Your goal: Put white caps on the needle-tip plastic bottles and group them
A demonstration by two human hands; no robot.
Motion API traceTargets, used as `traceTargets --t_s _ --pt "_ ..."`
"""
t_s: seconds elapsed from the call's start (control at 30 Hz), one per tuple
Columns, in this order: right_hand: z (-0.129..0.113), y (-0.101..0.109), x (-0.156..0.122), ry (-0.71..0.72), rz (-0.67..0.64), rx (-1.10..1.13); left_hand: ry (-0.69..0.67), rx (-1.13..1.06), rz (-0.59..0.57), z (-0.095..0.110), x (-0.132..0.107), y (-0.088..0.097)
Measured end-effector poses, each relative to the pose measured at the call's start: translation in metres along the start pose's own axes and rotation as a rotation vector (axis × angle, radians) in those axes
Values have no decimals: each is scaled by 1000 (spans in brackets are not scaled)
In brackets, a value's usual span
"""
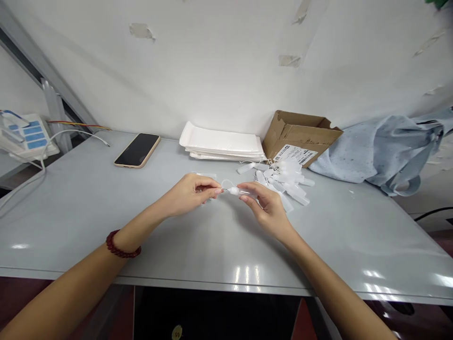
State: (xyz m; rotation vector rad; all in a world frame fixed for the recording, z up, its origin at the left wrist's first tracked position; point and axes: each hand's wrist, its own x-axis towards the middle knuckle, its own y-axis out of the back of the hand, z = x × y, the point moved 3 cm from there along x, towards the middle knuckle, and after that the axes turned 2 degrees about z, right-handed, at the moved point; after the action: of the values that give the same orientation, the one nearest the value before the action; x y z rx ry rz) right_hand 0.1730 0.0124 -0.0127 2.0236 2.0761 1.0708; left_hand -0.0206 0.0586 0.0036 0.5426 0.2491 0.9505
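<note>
While the left hand [189, 194] is pinching a thin dark needle-like tip [225, 190] between thumb and forefinger, the right hand [271, 208] is gripping a small translucent white plastic bottle [247, 192] above the glossy grey table [219, 250], nozzle [233, 191] pointing left; holding tip and nozzle in one line, with light pressure on the likely soft walls, is probably serving best; a brown cardboard box [300, 136] behind is bearing a white paper label [293, 154], its barcode [307, 157] showing, its words too small to read.

Bottle [247, 192] partly hidden by right hand [271, 208], label [295, 154] unreadable, fabric [368, 148] cut off
</note>
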Motion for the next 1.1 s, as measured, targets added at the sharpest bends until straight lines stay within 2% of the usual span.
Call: traceTargets --t_s 0.33,0.7,1.1 --pt "0 0 1 4 -4 -14 -10 10 -2 -1 1 0" --pt "-3 0 0 81 -31 -24 -73 16 28 1 -1 -2" --pt "-2 -4 -1 124 -37 -58 -82 24 40 -3 0 -9"
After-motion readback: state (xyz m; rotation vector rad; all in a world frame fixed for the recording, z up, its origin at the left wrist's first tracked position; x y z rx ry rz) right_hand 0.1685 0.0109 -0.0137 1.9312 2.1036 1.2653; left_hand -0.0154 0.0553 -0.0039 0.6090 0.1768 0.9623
